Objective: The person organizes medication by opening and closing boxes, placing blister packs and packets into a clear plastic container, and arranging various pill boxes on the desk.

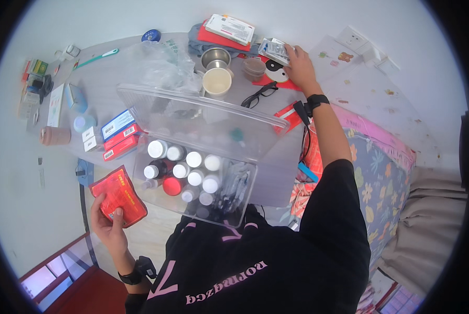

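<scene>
My left hand (108, 222) grips a flat red packet (120, 194) with yellow print, thumb on its face, left of the clear plastic box (245, 201). Inside that box stand several white-capped bottles (194, 159), one red-capped bottle (172, 186) and some clear-wrapped items (237, 183). The box's transparent lid (208, 118) stands raised at its far side. At the far right of the table, my right hand (299, 67) has its fingers bent over the end of some silver-and-white blister packs (274, 51). Its fingertips are partly hidden.
Near my right hand lie black glasses (259, 95), a round brown container (254, 68) and a red packet (287, 116). A cream cup (217, 81), a metal cup (215, 56) and a crumpled plastic bag (163, 68) stand beyond the lid. Medicine boxes (120, 133) sit at the left.
</scene>
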Tool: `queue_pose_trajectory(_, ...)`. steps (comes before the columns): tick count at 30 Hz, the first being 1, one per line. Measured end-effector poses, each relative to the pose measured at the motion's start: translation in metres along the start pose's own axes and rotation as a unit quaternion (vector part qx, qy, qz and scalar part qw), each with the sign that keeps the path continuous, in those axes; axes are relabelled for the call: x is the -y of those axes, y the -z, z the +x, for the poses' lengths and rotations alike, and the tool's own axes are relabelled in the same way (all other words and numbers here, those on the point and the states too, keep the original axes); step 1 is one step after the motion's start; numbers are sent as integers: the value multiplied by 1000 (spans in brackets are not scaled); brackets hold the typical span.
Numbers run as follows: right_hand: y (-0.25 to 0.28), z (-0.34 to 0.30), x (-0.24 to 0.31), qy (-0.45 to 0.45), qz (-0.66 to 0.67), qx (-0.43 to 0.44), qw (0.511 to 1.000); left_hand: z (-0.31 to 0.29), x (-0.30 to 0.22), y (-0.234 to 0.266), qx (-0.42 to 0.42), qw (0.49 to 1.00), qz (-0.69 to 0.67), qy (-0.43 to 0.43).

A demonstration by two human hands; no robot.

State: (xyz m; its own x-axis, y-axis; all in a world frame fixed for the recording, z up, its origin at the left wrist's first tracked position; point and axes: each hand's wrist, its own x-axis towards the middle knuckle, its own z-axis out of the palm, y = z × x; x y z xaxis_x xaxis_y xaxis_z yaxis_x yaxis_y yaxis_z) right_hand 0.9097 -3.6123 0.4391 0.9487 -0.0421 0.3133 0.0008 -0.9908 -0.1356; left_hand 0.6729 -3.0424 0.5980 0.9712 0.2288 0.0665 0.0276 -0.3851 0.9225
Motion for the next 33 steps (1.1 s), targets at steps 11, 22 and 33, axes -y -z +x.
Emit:
queue_pose_trajectory(11,-1,0,-1,51,3,-117,992,0,-12,-6,23,998,22,-46)
queue_pose_trajectory(22,14,13,11,-17,122,-195,973,-8,-11,-5,-3,999,17,-34)
queue_pose_trajectory(33,73,-6,53,-153,620,-62,767,-6,-9,-13,15,999,25,-25)
